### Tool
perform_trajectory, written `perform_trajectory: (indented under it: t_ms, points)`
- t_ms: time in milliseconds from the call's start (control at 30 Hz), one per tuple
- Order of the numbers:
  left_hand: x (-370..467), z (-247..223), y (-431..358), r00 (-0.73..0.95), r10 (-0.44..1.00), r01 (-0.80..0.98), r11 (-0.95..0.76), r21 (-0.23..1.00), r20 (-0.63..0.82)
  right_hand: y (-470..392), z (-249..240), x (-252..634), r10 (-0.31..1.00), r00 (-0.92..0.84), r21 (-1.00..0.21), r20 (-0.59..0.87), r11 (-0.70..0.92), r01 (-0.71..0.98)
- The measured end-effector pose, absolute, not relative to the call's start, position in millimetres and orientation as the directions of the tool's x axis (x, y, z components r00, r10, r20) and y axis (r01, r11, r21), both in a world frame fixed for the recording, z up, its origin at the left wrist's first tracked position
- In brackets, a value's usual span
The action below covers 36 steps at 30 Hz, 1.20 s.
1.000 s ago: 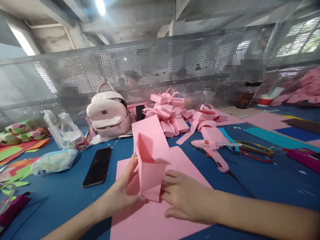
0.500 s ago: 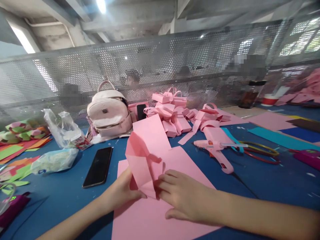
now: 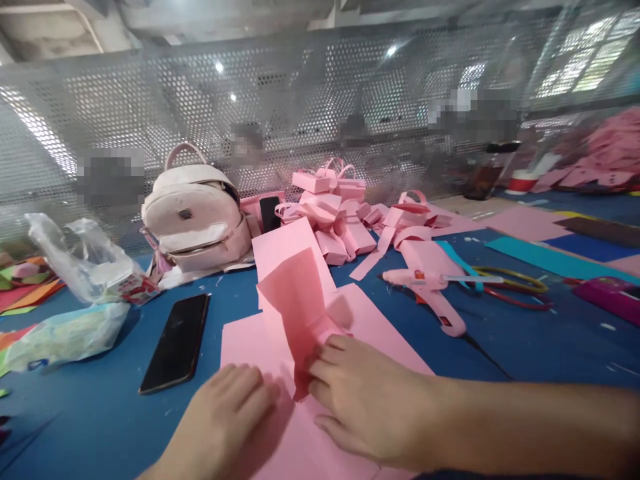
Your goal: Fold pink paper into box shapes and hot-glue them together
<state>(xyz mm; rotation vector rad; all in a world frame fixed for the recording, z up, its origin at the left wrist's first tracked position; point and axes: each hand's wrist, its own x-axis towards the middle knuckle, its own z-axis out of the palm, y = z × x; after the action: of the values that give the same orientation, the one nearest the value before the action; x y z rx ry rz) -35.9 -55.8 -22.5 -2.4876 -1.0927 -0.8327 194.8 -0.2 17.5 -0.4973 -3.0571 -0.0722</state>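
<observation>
A folded pink paper piece point(image 3: 290, 293) stands partly upright, its creased panels open toward the far side. My right hand point(image 3: 360, 397) is closed on its lower right part, fingertips tucked against the inner fold. Left of the piece, my left hand point(image 3: 227, 410) is curled over and slightly blurred. Its fingertips sit close to the lower edge of the folded paper, and whether anything is in them is hidden. Beneath both hands lies a large flat pink sheet point(image 3: 245, 333). Another pink sheet point(image 3: 313, 250) lies behind the folded piece.
A black phone point(image 3: 175, 343) lies left; a pink glue gun point(image 3: 430, 290) with its cord lies right, beside scissors point(image 3: 515, 283). Farther back are a pale backpack point(image 3: 195, 213), pink paper boxes point(image 3: 330, 210), plastic bags point(image 3: 70, 333) and a perforated metal screen point(image 3: 300, 87).
My left hand has come off the folded paper and moved down beside it, curling. The folded piece has opened and tipped, showing its inside. The right hand stays on it. The view has shifted.
</observation>
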Motion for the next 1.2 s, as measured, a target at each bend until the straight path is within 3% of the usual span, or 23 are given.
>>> perform_trajectory:
  t_ms: [67,133,433,700,867,967,1200]
  points:
    - [-29,-23,-64,0.666,0.436,0.659,-0.724,-0.204,0.605,2,20,193,0.29,-0.957,0.071,0.004,0.955,0.289]
    - [-23,-26,-67,0.721,0.398,0.614,-0.746,-0.257,0.567,4,20,191,0.253,-0.967,0.093,-0.017,0.964,0.25]
    - [-15,-40,-56,0.761,0.332,0.544,-0.795,-0.27,0.557,15,10,182,0.213,-0.976,0.095,0.039,0.972,0.216]
    - [-12,-35,-55,0.759,0.329,0.551,-0.785,-0.284,0.562,19,11,176,0.23,-0.973,0.038,-0.013,0.972,0.23]
    - [-16,-35,-54,0.761,0.335,0.54,-0.801,-0.257,0.555,11,7,181,0.237,-0.971,0.146,-0.024,0.962,0.231]
    - [-17,-36,-55,0.748,0.333,0.546,-0.801,-0.247,0.574,7,3,185,0.222,-0.974,0.211,0.043,0.951,0.226]
    - [-18,-33,-63,0.73,0.396,0.611,-0.743,-0.273,0.557,1,-12,197,0.188,-0.965,0.227,0.185,0.947,0.228]
